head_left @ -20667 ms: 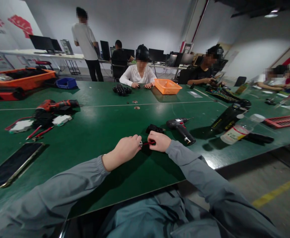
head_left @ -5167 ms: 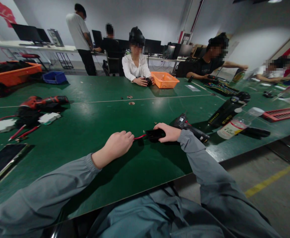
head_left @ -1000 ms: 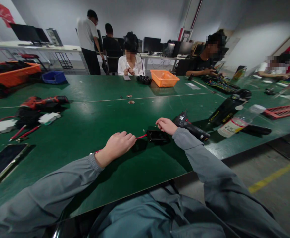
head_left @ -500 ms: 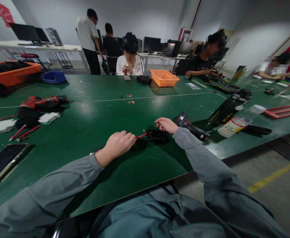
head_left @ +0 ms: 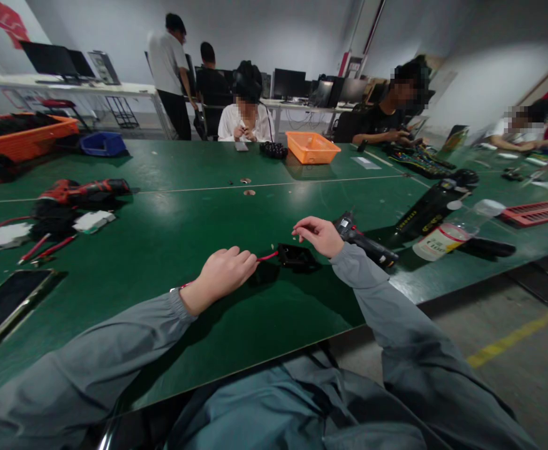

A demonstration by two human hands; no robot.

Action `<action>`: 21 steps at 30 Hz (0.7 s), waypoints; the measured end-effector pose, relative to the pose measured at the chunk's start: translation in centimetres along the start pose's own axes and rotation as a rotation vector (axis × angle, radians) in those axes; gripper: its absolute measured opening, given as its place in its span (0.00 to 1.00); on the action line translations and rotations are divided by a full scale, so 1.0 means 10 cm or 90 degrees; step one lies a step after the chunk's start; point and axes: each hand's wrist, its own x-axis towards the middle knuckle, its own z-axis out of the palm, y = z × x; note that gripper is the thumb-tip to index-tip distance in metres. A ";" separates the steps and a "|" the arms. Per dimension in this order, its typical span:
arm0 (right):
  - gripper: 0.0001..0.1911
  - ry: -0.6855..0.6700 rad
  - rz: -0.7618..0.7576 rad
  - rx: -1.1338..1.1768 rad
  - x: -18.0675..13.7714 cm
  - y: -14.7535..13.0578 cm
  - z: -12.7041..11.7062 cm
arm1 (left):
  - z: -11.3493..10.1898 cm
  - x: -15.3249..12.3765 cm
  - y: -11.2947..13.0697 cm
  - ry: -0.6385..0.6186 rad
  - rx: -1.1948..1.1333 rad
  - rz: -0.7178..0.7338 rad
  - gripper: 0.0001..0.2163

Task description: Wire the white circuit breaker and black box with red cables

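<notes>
Wire [head_left: 267, 256], red, pinched in my curled left hand [head_left: 222, 275]; black part [head_left: 295, 256] lies on table [head_left: 171, 237] at its 3 o'clock. Right hand [head_left: 318, 234], at part's 1 o'clock, pinches something tiny, perhaps a screw; fastening looks unfinished. Driver [head_left: 363, 240] untouched.

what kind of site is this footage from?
Likely a shared assembly or repair workshop: one long green worktable with several seated people working, cordless drills lying about, orange parts bins, and computer monitors along the back wall.

Dim overhead light, table [head_left: 171, 206] glare, perhaps slightly blurred, warped edges.
</notes>
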 end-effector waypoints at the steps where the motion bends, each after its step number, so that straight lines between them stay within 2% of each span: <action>1: 0.13 -0.009 -0.025 -0.033 -0.01 -0.04 0.00 | 0.00 0.00 0.00 0.004 0.004 0.001 0.14; 4: 0.10 -0.041 -0.107 -0.111 -0.05 -0.14 0.02 | 0.00 0.01 0.00 0.010 0.016 0.004 0.14; 10: 0.08 -0.099 -0.176 -0.105 -0.08 -0.19 0.06 | -0.01 0.01 0.00 -0.001 0.011 -0.003 0.14; 16: 0.08 -0.146 -0.191 -0.122 -0.09 -0.17 0.05 | -0.01 0.02 0.00 -0.007 -0.015 -0.015 0.14; 21: 0.08 -0.151 -0.204 -0.130 -0.08 -0.12 0.06 | -0.02 0.02 0.01 -0.012 -0.007 -0.011 0.15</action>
